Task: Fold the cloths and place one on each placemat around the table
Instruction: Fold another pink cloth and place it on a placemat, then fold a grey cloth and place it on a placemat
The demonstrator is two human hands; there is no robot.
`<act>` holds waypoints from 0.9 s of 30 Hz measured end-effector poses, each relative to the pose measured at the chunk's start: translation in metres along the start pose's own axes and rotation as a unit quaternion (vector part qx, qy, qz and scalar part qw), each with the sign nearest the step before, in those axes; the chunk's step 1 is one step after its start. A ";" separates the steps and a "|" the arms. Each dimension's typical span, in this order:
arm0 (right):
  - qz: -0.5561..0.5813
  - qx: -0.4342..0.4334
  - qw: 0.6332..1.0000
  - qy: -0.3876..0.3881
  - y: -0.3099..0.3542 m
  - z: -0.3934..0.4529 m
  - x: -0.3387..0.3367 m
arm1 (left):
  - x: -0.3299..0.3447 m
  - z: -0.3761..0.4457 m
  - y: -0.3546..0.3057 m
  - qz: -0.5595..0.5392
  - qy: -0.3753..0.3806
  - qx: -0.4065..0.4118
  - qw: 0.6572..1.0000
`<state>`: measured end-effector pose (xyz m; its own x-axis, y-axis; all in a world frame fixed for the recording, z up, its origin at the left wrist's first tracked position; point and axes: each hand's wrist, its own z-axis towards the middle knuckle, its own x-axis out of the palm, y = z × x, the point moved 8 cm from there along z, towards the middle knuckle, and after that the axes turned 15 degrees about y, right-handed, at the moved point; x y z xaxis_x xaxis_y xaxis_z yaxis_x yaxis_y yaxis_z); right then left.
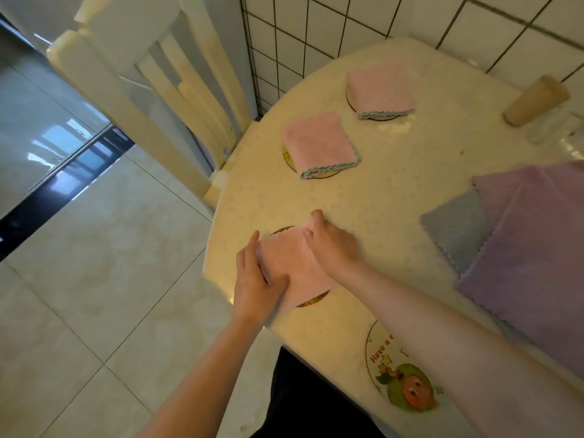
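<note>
A folded pink cloth [292, 263] lies on a round placemat [308, 302] near the table's left edge. My left hand [257, 279] lies with fairly straight fingers against the cloth's left side. My right hand [330, 243] grips its far edge with curled fingers, thumb at the far corner. Two more folded pink cloths [319, 143] [379, 90] each sit on a round placemat [288, 158] [349, 99] farther back. A cartoon placemat [398, 374] lies bare close to me, partly under my right forearm. Unfolded purple cloths [537, 248] and a blue-grey cloth [455, 229] are spread at the right.
The round table [395, 184] has a pale dotted cover. A beige cylinder [534, 99] and a clear glass item [553, 128] stand at the back right. A cream chair [142, 90] stands at the left by the tiled wall [316, 33].
</note>
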<state>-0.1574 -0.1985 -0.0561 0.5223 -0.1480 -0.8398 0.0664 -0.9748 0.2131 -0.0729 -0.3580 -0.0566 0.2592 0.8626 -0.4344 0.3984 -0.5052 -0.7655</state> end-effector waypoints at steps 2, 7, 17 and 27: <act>-0.053 0.003 0.999 -0.007 0.003 0.001 0.001 | -0.003 -0.004 -0.001 0.143 -0.025 0.011 0.989; -0.052 0.024 0.998 -0.037 -0.008 -0.002 -0.008 | 0.006 0.000 0.009 0.314 0.028 -0.037 0.948; 0.004 0.044 0.998 -0.054 -0.105 -0.082 -0.003 | 0.075 -0.001 -0.065 0.386 0.061 0.040 0.920; -0.108 0.108 0.985 -0.078 -0.323 -0.232 0.026 | 0.297 -0.080 -0.144 0.441 0.201 0.189 0.854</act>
<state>0.0317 0.1513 -0.0308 0.3780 0.0593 -0.9239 -0.0291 -0.9967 -0.0758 0.0174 -0.0317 -0.0374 0.6226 0.0339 -0.7818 -0.4007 -0.8443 -0.3558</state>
